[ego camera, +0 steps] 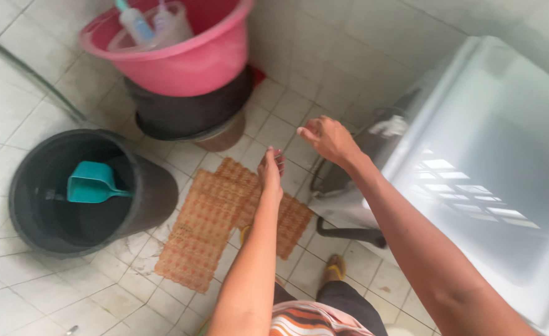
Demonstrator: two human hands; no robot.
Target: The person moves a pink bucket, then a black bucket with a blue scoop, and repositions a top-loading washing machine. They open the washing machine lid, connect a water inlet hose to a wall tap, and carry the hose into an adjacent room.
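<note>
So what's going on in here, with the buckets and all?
A person stands on a tiled floor with both arms stretched out, holding nothing. The left hand hangs over a worn orange mat; the right hand reaches toward a white appliance. Nearby, a black bucket holds a teal scoop, and a pink basin holds bottles.

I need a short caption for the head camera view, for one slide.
Two bare hands, left hand and right hand, reach over a woven mat on a tiled floor, beside a black bucket holding a teal scoop.
</note>
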